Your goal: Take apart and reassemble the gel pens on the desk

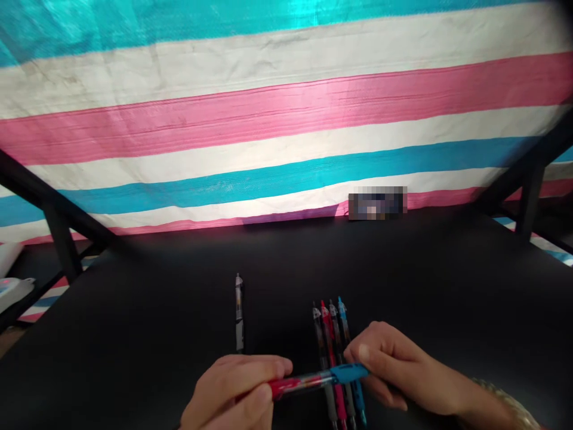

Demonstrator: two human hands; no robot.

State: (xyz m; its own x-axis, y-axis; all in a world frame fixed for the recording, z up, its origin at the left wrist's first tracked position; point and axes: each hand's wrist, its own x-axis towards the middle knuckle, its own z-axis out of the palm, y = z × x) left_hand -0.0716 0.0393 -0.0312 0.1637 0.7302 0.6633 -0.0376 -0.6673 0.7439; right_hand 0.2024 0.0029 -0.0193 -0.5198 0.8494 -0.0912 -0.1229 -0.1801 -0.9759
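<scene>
A pen with a red part at the left, a clear middle and a blue part at the right is held level between both hands. My left hand pinches its red end between thumb and fingers. At the blue end, my right hand is closed with thumb and fingertips on the tip. Beneath lies a row of several pens, side by side, in dark, red and blue, partly hidden by the held pen and my right hand. A lone grey-and-clear pen lies beyond my left hand, its lower end near my knuckles.
The black table reaches back to a striped sheet in turquoise, white and pink. Dark frame bars slant at both sides. A pixelated block covers something at the back edge. A white object sits at far left.
</scene>
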